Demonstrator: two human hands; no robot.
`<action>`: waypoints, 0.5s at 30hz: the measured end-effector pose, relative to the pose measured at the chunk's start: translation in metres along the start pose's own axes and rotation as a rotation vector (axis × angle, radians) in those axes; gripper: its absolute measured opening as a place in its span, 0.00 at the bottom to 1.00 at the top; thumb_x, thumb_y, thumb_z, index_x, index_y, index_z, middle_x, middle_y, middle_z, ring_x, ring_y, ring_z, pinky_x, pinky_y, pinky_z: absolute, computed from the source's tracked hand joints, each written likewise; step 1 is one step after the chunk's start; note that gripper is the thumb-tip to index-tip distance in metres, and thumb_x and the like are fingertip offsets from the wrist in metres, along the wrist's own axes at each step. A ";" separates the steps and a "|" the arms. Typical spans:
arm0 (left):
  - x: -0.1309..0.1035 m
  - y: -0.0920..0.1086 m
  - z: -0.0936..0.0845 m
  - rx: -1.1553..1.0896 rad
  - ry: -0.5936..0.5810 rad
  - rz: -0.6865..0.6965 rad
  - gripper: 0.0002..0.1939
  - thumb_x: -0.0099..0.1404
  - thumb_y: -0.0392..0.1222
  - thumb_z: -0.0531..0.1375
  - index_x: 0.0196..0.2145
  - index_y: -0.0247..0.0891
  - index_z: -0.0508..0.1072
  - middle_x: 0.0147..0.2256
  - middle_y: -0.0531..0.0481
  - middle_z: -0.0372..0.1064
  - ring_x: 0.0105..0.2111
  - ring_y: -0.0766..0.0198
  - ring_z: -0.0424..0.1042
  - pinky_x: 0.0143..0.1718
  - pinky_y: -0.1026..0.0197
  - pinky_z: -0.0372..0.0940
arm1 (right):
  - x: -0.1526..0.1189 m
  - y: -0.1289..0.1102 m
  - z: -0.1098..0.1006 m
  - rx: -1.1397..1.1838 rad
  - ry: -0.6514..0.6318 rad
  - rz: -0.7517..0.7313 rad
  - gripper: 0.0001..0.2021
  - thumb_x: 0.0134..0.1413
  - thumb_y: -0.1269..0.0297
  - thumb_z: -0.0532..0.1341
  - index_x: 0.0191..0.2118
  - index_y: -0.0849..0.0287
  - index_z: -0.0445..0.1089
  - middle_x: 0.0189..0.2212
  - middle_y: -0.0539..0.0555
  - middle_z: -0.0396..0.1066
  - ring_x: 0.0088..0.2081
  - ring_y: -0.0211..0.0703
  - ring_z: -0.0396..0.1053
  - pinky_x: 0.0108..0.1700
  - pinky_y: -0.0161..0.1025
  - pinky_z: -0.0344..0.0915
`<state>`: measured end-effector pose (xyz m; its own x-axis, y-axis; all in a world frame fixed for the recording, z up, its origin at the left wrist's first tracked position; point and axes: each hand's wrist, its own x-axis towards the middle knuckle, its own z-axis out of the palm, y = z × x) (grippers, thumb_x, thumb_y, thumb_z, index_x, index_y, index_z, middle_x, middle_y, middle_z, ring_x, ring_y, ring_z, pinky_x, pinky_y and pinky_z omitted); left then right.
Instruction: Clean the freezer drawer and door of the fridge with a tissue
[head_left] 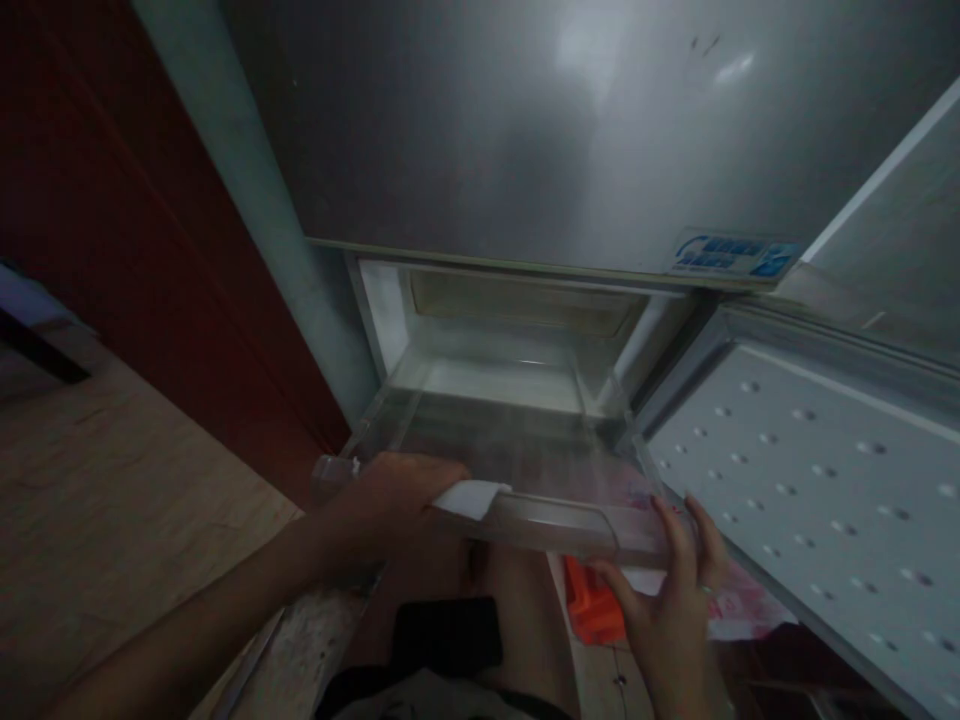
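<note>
A clear plastic freezer drawer [559, 518] is pulled partway out of the lower compartment [487, 375] of a fridge. My left hand [409, 490] is closed over the left part of its front edge. Under those fingers a white cloth or paper [471, 498] pokes out against the drawer front. At the right front corner, my right hand [675, 570] grips the drawer, with fingers over the rim and the thumb in front. No contents can be made out in the drawer.
The lower fridge door [817, 490] stands wide on the right. Above is the closed upper door [480, 130]. A red door or panel [172, 250] rises at left. Below the drawer lie an orange item [592, 605] and a pink-and-white bag [750, 605]. A black phone-like object [448, 635] rests on my lap.
</note>
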<state>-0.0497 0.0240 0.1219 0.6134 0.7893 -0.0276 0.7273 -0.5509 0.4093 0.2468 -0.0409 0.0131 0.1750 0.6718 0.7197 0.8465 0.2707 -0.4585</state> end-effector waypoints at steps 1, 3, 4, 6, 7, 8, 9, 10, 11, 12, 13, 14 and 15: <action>-0.004 -0.007 -0.004 -0.023 0.002 0.000 0.10 0.66 0.41 0.54 0.41 0.43 0.74 0.39 0.51 0.77 0.41 0.58 0.75 0.39 0.61 0.63 | 0.000 -0.001 -0.001 0.010 -0.009 0.009 0.38 0.55 0.39 0.60 0.66 0.51 0.54 0.65 0.64 0.47 0.66 0.63 0.49 0.62 0.69 0.50; -0.009 -0.018 -0.009 -0.081 0.032 -0.001 0.12 0.66 0.43 0.53 0.42 0.43 0.74 0.39 0.52 0.77 0.40 0.59 0.75 0.39 0.62 0.63 | 0.001 -0.003 -0.002 0.028 -0.026 0.027 0.37 0.56 0.40 0.60 0.67 0.49 0.53 0.66 0.63 0.45 0.66 0.63 0.48 0.62 0.69 0.50; -0.010 -0.022 -0.012 -0.113 0.058 -0.006 0.13 0.66 0.44 0.52 0.43 0.42 0.74 0.39 0.53 0.77 0.40 0.59 0.75 0.39 0.62 0.63 | 0.002 -0.004 -0.003 0.035 -0.035 0.029 0.37 0.56 0.40 0.60 0.67 0.48 0.52 0.67 0.62 0.43 0.66 0.63 0.48 0.62 0.70 0.50; -0.011 -0.028 -0.015 -0.171 0.165 -0.037 0.15 0.68 0.47 0.50 0.42 0.41 0.74 0.38 0.52 0.77 0.38 0.59 0.74 0.38 0.62 0.64 | 0.003 -0.005 -0.005 0.045 -0.051 0.021 0.37 0.56 0.42 0.61 0.68 0.46 0.50 0.69 0.61 0.40 0.67 0.63 0.46 0.62 0.71 0.50; -0.011 -0.029 -0.016 -0.195 0.236 -0.062 0.17 0.68 0.48 0.49 0.41 0.40 0.74 0.37 0.52 0.76 0.38 0.58 0.74 0.38 0.62 0.64 | 0.003 -0.005 -0.006 0.049 -0.062 0.015 0.37 0.57 0.43 0.60 0.68 0.44 0.49 0.69 0.60 0.38 0.68 0.63 0.44 0.62 0.71 0.49; -0.011 -0.029 -0.017 -0.216 0.303 -0.084 0.18 0.68 0.49 0.48 0.40 0.39 0.74 0.37 0.51 0.76 0.38 0.58 0.74 0.39 0.61 0.65 | 0.003 -0.005 -0.007 0.052 -0.068 0.005 0.36 0.58 0.43 0.60 0.68 0.43 0.49 0.70 0.59 0.37 0.69 0.62 0.43 0.62 0.72 0.48; -0.011 -0.028 -0.018 -0.235 0.361 -0.100 0.18 0.68 0.50 0.48 0.40 0.38 0.74 0.37 0.50 0.76 0.38 0.57 0.73 0.40 0.60 0.65 | 0.003 -0.004 -0.008 0.053 -0.071 -0.003 0.35 0.59 0.44 0.60 0.68 0.43 0.49 0.70 0.58 0.37 0.69 0.62 0.42 0.62 0.72 0.48; -0.011 -0.027 -0.020 -0.254 0.404 -0.104 0.18 0.68 0.50 0.49 0.41 0.38 0.73 0.38 0.49 0.76 0.39 0.56 0.73 0.41 0.60 0.66 | 0.003 -0.004 -0.009 0.052 -0.072 -0.006 0.35 0.59 0.44 0.59 0.68 0.42 0.49 0.70 0.58 0.38 0.69 0.62 0.41 0.62 0.73 0.47; -0.011 -0.026 -0.021 -0.269 0.429 -0.097 0.18 0.67 0.50 0.50 0.42 0.37 0.73 0.40 0.48 0.76 0.41 0.56 0.73 0.42 0.59 0.66 | 0.003 -0.004 -0.010 0.050 -0.070 -0.007 0.35 0.59 0.44 0.59 0.68 0.43 0.49 0.70 0.58 0.39 0.69 0.62 0.41 0.62 0.73 0.47; -0.012 -0.025 -0.022 -0.280 0.440 -0.081 0.17 0.66 0.49 0.51 0.43 0.37 0.72 0.41 0.47 0.75 0.42 0.56 0.73 0.44 0.58 0.66 | 0.003 -0.004 -0.011 0.047 -0.062 -0.007 0.34 0.59 0.44 0.59 0.68 0.44 0.49 0.70 0.59 0.40 0.69 0.62 0.42 0.62 0.73 0.47; -0.013 -0.024 -0.023 -0.284 0.450 -0.066 0.16 0.65 0.47 0.52 0.44 0.37 0.72 0.42 0.47 0.75 0.44 0.55 0.73 0.46 0.57 0.66 | 0.003 -0.005 -0.012 0.044 -0.048 -0.007 0.34 0.60 0.44 0.58 0.68 0.45 0.50 0.69 0.59 0.42 0.69 0.62 0.42 0.63 0.73 0.47; -0.014 -0.023 -0.023 -0.282 0.461 -0.057 0.16 0.64 0.46 0.53 0.45 0.36 0.71 0.43 0.46 0.75 0.44 0.55 0.73 0.47 0.56 0.66 | 0.003 -0.008 -0.013 0.043 -0.032 -0.006 0.34 0.60 0.44 0.58 0.68 0.46 0.51 0.69 0.60 0.44 0.69 0.62 0.42 0.63 0.72 0.47; -0.016 -0.023 -0.024 -0.279 0.477 -0.056 0.16 0.63 0.45 0.53 0.45 0.36 0.71 0.44 0.46 0.75 0.45 0.55 0.73 0.48 0.55 0.66 | 0.004 -0.011 -0.014 0.044 -0.015 -0.009 0.33 0.61 0.44 0.58 0.67 0.47 0.52 0.68 0.60 0.46 0.69 0.61 0.43 0.63 0.71 0.47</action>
<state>-0.0834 0.0308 0.1345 0.3217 0.8864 0.3328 0.6057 -0.4628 0.6473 0.2451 -0.0510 0.0290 0.1600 0.6792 0.7163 0.8250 0.3065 -0.4749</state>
